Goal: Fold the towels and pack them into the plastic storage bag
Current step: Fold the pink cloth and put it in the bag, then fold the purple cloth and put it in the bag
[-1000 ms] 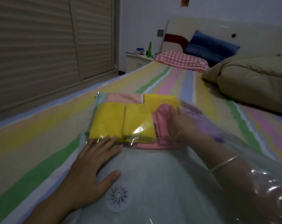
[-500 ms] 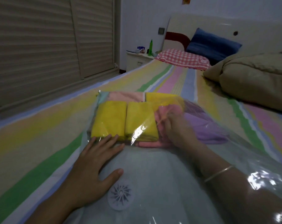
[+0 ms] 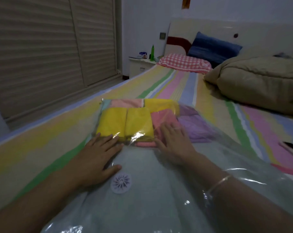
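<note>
- The clear plastic storage bag (image 3: 159,190) lies on the striped bed (image 3: 41,148), with folded towels packed at its 12 o'clock end.
- Two yellow folded towels (image 3: 112,123) lie side by side, with a pink folded towel (image 3: 162,120) at their 3 o'clock.
- The left grip (image 3: 98,153) lies flat on the bag at the yellow towels' 6 o'clock, fingers straight, holding nothing.
- The right grip (image 3: 174,142) rests flat on the pink towel, fingers straight.

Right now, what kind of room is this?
Most likely a bedroom: a bed with a striped sheet, a checked pillow by the headboard, and a nightstand beside it.
</note>
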Available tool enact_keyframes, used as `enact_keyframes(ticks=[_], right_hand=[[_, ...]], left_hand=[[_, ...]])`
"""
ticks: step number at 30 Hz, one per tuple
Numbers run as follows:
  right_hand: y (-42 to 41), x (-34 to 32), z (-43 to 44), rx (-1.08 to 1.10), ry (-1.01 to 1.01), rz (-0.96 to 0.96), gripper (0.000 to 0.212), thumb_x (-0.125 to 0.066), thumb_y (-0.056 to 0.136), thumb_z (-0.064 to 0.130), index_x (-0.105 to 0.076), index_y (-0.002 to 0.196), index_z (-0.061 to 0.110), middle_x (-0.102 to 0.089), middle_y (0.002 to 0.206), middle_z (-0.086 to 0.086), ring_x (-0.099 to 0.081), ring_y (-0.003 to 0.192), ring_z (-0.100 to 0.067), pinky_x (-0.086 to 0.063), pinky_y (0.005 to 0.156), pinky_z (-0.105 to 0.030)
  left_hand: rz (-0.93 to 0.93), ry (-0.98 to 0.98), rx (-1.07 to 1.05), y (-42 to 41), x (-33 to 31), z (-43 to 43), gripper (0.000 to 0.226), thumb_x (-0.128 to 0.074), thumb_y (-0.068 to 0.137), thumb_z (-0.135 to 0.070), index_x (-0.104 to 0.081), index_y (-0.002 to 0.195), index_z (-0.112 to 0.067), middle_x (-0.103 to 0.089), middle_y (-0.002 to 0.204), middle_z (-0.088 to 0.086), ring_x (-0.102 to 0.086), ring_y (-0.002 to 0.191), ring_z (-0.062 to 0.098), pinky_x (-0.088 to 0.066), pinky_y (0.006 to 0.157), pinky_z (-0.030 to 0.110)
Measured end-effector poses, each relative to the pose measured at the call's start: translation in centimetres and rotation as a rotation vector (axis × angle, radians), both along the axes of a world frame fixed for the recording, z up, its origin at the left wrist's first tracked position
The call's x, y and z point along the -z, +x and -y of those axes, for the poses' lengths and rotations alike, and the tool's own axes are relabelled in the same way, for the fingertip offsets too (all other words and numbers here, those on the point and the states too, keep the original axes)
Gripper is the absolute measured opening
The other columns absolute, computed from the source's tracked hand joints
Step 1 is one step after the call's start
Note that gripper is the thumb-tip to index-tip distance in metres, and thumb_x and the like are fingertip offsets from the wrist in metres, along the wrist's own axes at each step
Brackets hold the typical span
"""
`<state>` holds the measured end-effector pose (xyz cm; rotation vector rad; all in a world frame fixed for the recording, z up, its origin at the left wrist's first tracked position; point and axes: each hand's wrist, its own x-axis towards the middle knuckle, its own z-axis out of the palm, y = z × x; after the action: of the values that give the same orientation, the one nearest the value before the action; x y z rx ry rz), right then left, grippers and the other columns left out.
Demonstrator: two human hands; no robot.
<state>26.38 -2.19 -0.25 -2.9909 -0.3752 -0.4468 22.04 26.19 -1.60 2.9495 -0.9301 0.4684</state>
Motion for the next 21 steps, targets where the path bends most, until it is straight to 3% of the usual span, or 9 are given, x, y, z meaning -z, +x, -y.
enact_keyframes(ticks=[2,4,6,9,12,13,15,18,21], right_hand=[[-4.0,0.7,0.5,-0.004,0.019,0.003,0.074,-0.022,0.091,0.058,-0.065,0.118,0.004,-0.065,0.121,-0.015,-0.062,0.112,-0.033,-0.033,0.103,-0.046],[-8.9,0.9,0.7,0.007,0.01,-0.035,0.069,-0.022,0.095,0.051,-0.07,0.112,0.004,-0.069,0.115,-0.014,-0.067,0.104,-0.03,-0.049,0.093,-0.047],[-14.1,0.6,1.1,-0.019,0.022,-0.056,0.075,-0.01,0.098,0.05,-0.069,0.114,0.006,-0.068,0.117,-0.013,-0.066,0.106,-0.028,-0.054,0.084,-0.049],[-21.4,0.0,3.3,-0.089,0.039,-0.134,0.067,-0.023,0.095,0.052,-0.069,0.116,0.008,-0.067,0.12,-0.009,-0.065,0.11,-0.023,-0.055,0.084,-0.043],[-28.5,-3.9,6.6,-0.168,0.14,-0.256,0.083,0.0,0.092,0.064,-0.057,0.132,0.018,-0.055,0.138,0.0,-0.052,0.126,-0.016,-0.041,0.103,-0.035],[-30.8,-4.7,8.5,-0.174,0.151,-0.287,0.076,-0.008,0.091,0.066,-0.048,0.139,0.024,-0.047,0.144,0.004,-0.044,0.133,-0.013,-0.033,0.11,-0.03],[-34.8,-5.4,13.0,-0.285,0.275,-0.287,0.044,-0.036,0.098,0.05,-0.048,0.137,0.034,-0.047,0.142,0.015,-0.042,0.13,-0.004,-0.033,0.11,-0.026],[-38.8,-6.2,20.0,-0.259,0.441,-0.193,0.032,-0.051,0.088,0.031,-0.064,0.117,0.037,-0.065,0.115,0.023,-0.059,0.104,0.007,-0.048,0.087,-0.016],[-41.6,-5.1,27.2,-0.135,0.346,-0.047,0.03,-0.06,0.081,0.016,-0.068,0.102,0.036,-0.065,0.102,0.024,-0.061,0.094,0.006,-0.051,0.077,-0.018]], left_hand=[[-0.002,0.054,0.044,-0.9,-3.0,0.9,0.055,-0.032,0.09,-0.052,-0.06,0.123,-0.018,-0.06,0.131,0.009,-0.065,0.108,0.024,-0.049,0.09,0.032],[-0.107,0.018,0.093,-2.8,-5.9,3.5,0.064,-0.022,0.089,-0.054,-0.064,0.118,-0.016,-0.063,0.127,0.006,-0.066,0.103,0.024,-0.055,0.081,0.03],[-0.18,-0.104,0.113,-5.5,-7.9,7.6,0.073,-0.024,0.076,-0.06,-0.061,0.124,-0.018,-0.058,0.133,0.001,-0.058,0.117,0.022,-0.048,0.094,0.031],[-0.285,-0.311,0.179,-9.9,-9.4,15.0,0.072,-0.032,0.074,-0.06,-0.058,0.127,-0.02,-0.057,0.134,-0.002,-0.052,0.123,0.015,-0.034,0.103,0.021],[-0.353,-0.433,0.271,-14.5,-10.2,22.6,0.057,-0.043,0.082,-0.049,-0.055,0.131,-0.023,-0.054,0.137,-0.006,-0.048,0.127,0.009,-0.028,0.106,0.018],[-0.368,-0.462,0.298,-16.0,-10.3,24.9,0.054,-0.044,0.084,-0.046,-0.053,0.132,-0.024,-0.053,0.138,-0.008,-0.047,0.128,0.008,-0.029,0.108,0.019],[-0.373,-0.493,0.341,-18.6,-10.0,29.0,0.049,-0.047,0.091,-0.044,-0.049,0.137,-0.027,-0.048,0.142,-0.01,-0.042,0.131,0.006,-0.028,0.11,0.021],[-0.375,-0.448,0.372,-21.4,-8.6,33.7,0.053,-0.046,0.094,-0.048,-0.036,0.144,-0.032,-0.032,0.154,-0.01,-0.025,0.142,0.005,-0.018,0.116,0.024],[-0.379,-0.24,0.373,-22.7,-6.1,36.2,0.075,-0.023,0.084,-0.074,-0.024,0.149,-0.037,-0.018,0.159,-0.008,-0.012,0.147,0.007,-0.01,0.12,0.032]])
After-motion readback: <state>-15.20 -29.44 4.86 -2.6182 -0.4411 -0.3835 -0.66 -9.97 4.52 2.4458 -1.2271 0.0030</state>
